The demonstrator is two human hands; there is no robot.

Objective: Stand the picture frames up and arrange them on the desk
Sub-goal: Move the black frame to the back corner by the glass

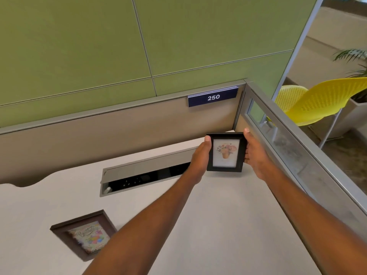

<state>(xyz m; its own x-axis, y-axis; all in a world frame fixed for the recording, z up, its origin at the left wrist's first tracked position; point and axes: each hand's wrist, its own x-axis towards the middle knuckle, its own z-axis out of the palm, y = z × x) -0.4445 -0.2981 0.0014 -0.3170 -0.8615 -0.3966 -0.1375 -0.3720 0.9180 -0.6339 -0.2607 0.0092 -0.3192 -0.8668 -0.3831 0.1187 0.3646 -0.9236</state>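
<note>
Pale grey desk meets green cubicle panels. Left hand and right hand clasp the sides of a small black picture frame with a flower-pot print, upright near the far right corner. A brown wooden frame with colourful lettering lies flat, front left.

Head-worn wide-angle camera looks forward and down over the desk toward its far right corner.
The view is close above the desk, facing the green partition wall behind it; a glass side panel runs along the desk's right edge, a yellow chair beyond it.
</note>
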